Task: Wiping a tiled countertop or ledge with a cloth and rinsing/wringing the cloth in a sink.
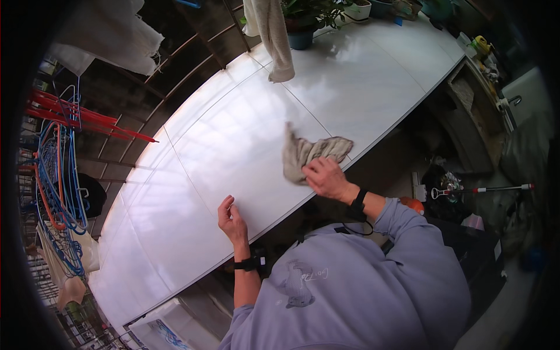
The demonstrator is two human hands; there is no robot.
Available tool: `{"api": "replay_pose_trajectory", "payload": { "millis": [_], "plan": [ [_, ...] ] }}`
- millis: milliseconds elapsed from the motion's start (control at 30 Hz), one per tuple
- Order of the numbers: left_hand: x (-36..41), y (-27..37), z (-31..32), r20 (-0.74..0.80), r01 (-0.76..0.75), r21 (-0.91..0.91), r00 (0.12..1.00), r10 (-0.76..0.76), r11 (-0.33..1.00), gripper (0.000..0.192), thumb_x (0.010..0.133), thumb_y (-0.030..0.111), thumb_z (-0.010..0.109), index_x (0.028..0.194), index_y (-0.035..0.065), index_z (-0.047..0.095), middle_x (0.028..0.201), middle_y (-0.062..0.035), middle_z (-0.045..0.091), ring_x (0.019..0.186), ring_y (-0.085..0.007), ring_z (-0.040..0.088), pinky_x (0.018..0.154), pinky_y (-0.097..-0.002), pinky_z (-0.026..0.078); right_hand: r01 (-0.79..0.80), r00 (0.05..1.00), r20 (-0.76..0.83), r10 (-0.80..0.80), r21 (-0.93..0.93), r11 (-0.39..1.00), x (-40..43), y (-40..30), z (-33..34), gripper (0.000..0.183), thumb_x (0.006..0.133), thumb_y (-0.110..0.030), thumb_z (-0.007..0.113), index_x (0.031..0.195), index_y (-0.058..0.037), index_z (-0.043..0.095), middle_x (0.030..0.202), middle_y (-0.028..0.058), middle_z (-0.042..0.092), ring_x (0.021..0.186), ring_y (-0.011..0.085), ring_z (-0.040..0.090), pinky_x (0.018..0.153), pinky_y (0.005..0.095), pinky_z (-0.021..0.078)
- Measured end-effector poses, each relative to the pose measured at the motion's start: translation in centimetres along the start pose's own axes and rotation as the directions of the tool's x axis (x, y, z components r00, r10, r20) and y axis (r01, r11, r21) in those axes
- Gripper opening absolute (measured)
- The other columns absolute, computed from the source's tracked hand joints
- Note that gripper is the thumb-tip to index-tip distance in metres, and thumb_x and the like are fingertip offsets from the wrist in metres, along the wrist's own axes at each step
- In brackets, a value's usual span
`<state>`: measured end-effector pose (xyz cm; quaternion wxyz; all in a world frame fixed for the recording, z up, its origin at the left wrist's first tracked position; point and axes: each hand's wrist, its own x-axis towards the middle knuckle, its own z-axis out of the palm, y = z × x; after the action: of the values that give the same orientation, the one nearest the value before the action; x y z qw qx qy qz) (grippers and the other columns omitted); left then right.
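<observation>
A crumpled greyish-beige cloth (302,153) is gripped at its near edge by my right hand (326,177). The cloth lies on or just over the white tiled counter (245,148), close to its front edge; its upper corner is blurred. To the left, my left hand (233,221) is held at the counter's front part with nothing in it. Its fingers are curled loosely, with a gap between thumb and fingers. Whether it touches the tiles I cannot tell. Both wrists wear black bands.
A light towel (280,48) hangs down over the counter's far side. Potted plants (302,35) stand at the back. Many clothes hangers (61,175) and a red folded item (87,116) hang at left by metal bars (175,57). Right of me are a sink (525,87) and a red-and-white pole (485,189).
</observation>
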<state>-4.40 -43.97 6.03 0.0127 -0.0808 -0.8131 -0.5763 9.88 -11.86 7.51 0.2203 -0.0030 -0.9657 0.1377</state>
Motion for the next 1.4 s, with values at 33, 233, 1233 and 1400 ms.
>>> {"api": "replay_pose_trajectory", "payload": {
  "millis": [33,233,1233,1400],
  "plan": [
    [0.1,0.2,0.3,0.006,-0.002,0.000,1.000,0.002,1.000,0.025,0.101,0.001,0.056,0.118,0.0016,0.074,0.128,-0.0100,0.074,0.112,-0.0190,0.068,0.092,-0.0309,0.054,0.038,0.999,0.010,-0.039,0.044,0.998,-0.1,-0.6,0.1,0.024,0.088,-0.024,0.073,0.109,-0.0127,0.069,0.101,0.0061,0.061,0.095,0.0267,0.060,0.080,0.0437,0.0474],
    [0.9,0.8,0.6,-0.005,-0.012,-0.003,1.000,0.012,1.000,0.024,0.102,0.002,0.056,0.119,0.0016,0.074,0.123,-0.0077,0.075,0.105,-0.0158,0.068,0.087,-0.0292,0.053,-0.096,0.991,-0.095,0.093,-0.022,0.995,-1.3,7.7,-2.8,0.022,0.088,-0.014,0.071,0.110,-0.0154,0.072,0.105,0.0057,0.065,0.099,0.0302,0.063,0.087,0.0434,0.0507],
    [-1.2,-0.2,-3.3,0.011,0.036,0.012,0.999,-0.036,0.999,0.024,0.103,0.004,0.059,0.120,0.0014,0.076,0.110,-0.0090,0.078,0.093,-0.0147,0.070,0.081,-0.0279,0.055,-0.026,0.990,0.140,0.014,0.086,0.996,4.9,-6.3,6.3,0.060,0.086,-0.037,0.069,0.142,-0.0174,0.065,0.163,0.0139,0.047,0.151,0.0403,0.038,0.121,0.0644,0.0282],
    [-2.0,-2.9,-8.7,-0.111,0.110,0.032,0.988,-0.106,0.993,0.023,0.102,0.005,0.060,0.119,0.0013,0.076,0.109,-0.0094,0.079,0.093,-0.0154,0.071,0.081,-0.0285,0.056,0.176,0.961,0.198,-0.194,0.105,0.979,3.5,-2.3,2.8,0.059,0.081,-0.024,0.068,0.140,-0.0174,0.064,0.155,0.0108,0.055,0.144,0.0384,0.048,0.115,0.0540,0.0395]
  ]
}}
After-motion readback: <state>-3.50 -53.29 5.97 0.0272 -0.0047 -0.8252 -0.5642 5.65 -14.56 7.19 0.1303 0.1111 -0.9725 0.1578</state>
